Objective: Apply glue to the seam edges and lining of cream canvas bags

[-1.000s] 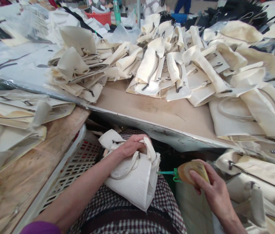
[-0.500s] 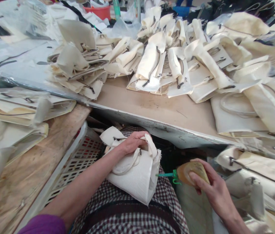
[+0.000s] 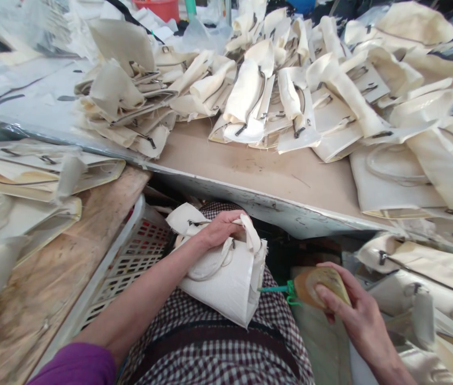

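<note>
1. Handbag (image 3: pixel 218 286), cream and soft-topped, sits at 6 o'clock on a checked garment (image 3: pixel 194 350); it looks partly made, with a frayed edge and a gaping side towards 3 o'clock.
2. The left hand (image 3: pixel 223 229) has its fingers curled over the bag's top, next to a curled strap or flap (image 3: pixel 252 235). The right hand (image 3: pixel 356 310) has its fingers wrapped round an amber squeeze bottle (image 3: pixel 304 283) at 4 o'clock, its green nozzle (image 3: pixel 276 289) aimed towards 9 o'clock at that side.
3. Work on this side seems under way; no finished seam or bead of liquid can be made out.
4. Similar bags (image 3: pixel 246 101) crowd the desk (image 3: pixel 242 155) from 11 to 2 o'clock; which are finished cannot be told.
5. Left fingertips and the bag's inside are hidden; nozzle contact is uncertain. Outer bags are cut off by the frame.
</note>
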A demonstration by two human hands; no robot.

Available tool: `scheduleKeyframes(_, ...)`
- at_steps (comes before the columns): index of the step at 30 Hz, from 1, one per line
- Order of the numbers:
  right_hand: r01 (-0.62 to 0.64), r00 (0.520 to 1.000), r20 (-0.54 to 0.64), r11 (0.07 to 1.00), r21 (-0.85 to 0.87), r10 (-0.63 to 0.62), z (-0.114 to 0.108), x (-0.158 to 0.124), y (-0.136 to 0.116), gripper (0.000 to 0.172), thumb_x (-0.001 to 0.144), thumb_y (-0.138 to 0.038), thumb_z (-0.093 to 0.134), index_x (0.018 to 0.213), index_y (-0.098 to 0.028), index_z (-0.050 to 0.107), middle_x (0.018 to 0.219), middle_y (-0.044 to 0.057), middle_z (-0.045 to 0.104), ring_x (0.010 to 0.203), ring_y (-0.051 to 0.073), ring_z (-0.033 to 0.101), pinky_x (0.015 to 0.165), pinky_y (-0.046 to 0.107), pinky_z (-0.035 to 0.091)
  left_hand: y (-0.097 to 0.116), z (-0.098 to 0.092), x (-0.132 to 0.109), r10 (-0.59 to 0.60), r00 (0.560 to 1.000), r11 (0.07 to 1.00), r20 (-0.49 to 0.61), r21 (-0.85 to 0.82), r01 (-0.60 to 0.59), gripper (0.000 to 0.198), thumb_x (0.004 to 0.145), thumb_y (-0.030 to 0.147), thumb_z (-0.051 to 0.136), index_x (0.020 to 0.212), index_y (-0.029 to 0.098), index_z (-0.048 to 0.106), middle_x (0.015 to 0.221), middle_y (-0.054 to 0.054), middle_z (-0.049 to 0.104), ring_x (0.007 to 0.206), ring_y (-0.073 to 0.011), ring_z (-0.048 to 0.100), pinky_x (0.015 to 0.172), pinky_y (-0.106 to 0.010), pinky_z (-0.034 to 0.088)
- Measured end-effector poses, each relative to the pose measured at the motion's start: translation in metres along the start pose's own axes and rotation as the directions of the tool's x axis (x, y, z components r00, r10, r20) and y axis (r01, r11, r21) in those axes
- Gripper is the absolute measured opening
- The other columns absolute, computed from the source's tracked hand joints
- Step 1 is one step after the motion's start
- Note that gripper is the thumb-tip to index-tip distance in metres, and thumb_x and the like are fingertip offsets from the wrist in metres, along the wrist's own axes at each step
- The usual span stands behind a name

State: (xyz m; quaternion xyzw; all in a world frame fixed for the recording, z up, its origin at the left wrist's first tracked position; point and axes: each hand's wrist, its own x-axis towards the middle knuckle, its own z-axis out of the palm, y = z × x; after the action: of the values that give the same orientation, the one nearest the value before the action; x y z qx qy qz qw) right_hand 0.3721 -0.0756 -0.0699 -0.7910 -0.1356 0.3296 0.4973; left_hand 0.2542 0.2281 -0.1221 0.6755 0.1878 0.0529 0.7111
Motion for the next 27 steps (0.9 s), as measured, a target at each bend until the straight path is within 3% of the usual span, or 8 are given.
scheduleKeyframes(19,-0.068,0.997,-0.034,0.99,0.125,0.073,0.008,-0.026,0.014,0.054,0.081,-0.058,0.081,0.115,-0.019,0.067,0.083,0.002,0.066,0.053,0.015,0.05,0.041,0.023,0.046,-0.002,0.003,-0.002,0.033,0.999,0.999,-0.021,0.017,-0.033,0.016,0.074,0.024,0.06,0.082,0.013,0.069,0.08,-0.002,0.064,0.075,-0.0166,0.057,0.069,-0.026,0.042)
scheduleKeyframes(27,-0.125,0.989,-0.044,0.965,0.231,0.138,0.02,-0.044,0.007,0.055,0.077,-0.057,0.084,0.115,-0.02,0.068,0.082,0.002,0.067,0.052,0.015,0.05,0.039,0.022,0.045,0.0,0.003,-0.004,0.053,0.998,0.999,-0.016,0.001,-0.053,0.012,0.075,0.024,0.063,0.079,0.015,0.069,0.082,-0.002,0.065,0.078,-0.0173,0.058,0.071,-0.027,0.044)
